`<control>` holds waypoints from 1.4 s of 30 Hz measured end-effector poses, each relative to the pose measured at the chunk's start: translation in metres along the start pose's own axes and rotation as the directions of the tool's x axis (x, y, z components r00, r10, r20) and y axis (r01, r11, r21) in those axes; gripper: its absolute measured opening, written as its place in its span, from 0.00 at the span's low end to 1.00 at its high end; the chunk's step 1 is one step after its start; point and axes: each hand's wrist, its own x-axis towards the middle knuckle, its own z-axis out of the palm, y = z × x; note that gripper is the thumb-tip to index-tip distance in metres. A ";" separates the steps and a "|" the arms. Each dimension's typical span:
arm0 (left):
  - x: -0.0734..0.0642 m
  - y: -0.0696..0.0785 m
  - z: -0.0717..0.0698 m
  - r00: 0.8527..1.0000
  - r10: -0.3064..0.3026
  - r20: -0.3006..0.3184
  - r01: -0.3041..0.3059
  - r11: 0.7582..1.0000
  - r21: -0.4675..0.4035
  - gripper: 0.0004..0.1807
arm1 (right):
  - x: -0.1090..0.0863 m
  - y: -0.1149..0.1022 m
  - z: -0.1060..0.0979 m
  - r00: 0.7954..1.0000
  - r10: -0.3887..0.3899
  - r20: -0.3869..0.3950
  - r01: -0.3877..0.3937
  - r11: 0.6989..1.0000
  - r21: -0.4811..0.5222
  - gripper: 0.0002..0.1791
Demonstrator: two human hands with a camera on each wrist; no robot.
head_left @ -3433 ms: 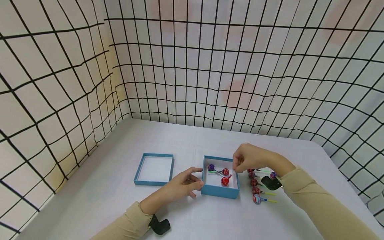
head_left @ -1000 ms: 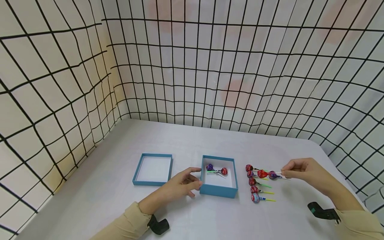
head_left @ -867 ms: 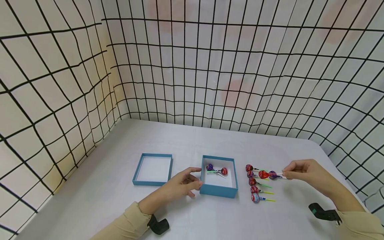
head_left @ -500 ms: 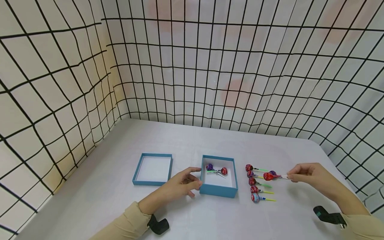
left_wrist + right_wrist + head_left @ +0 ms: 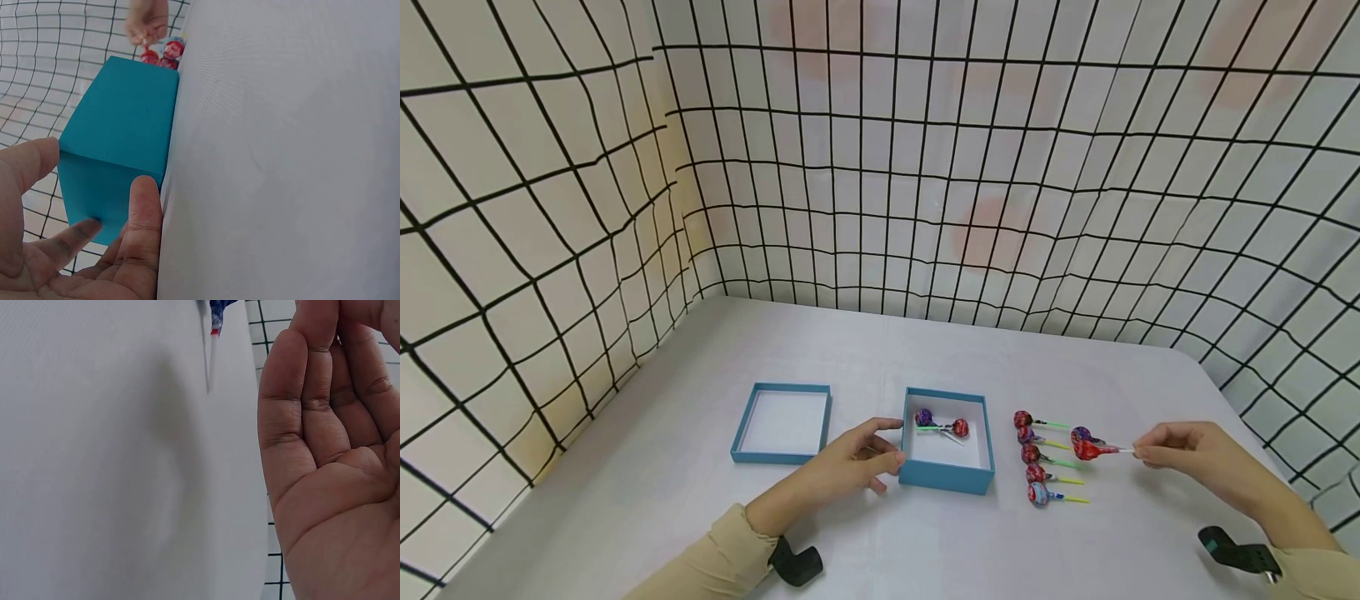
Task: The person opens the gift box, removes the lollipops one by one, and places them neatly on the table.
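My right hand [image 5: 1180,454] pinches the white stick end of a red lollipop [image 5: 1086,451], whose head points left. That head overlaps a purple lollipop [image 5: 1081,433] just behind it. In the right wrist view the pinching fingertips lie at the top edge, and the held stick is hidden. My left hand [image 5: 850,462] rests its fingertips against the left side of the blue box [image 5: 947,478], fingers spread and nothing gripped. The left wrist view shows its thumb and fingers on the box wall [image 5: 100,194]. Inside the box lie a purple lollipop [image 5: 924,417] and a red one [image 5: 960,427].
A column of several lollipops [image 5: 1036,473], sticks pointing right, lies on the white table [image 5: 880,542] right of the box. The shallow blue lid [image 5: 782,457] sits left, inner side up. A black-grid cloth [image 5: 880,192] walls the back and sides.
My right hand has taken the red lollipop out of the box and carried it right, past the column, lately drifting slightly right and nearer me. My left hand stays at the box.
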 end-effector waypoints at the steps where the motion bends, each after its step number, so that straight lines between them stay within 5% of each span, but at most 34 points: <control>1: 0.000 0.000 0.000 1.000 0.000 -0.001 0.000 1.000 -0.001 0.33 | 0.000 0.002 0.000 1.000 0.008 0.001 -0.008 1.000 0.003 0.17; 20: 0.001 -0.001 0.000 1.000 -0.028 -0.007 0.028 1.000 -0.001 0.33 | 0.003 0.028 -0.003 0.994 0.062 0.090 -0.075 0.988 0.138 0.16; 42: 0.001 -0.002 -0.001 1.000 -0.008 0.005 0.008 1.000 0.007 0.33 | 0.013 0.027 -0.002 0.988 0.124 0.093 -0.124 0.992 -0.007 0.20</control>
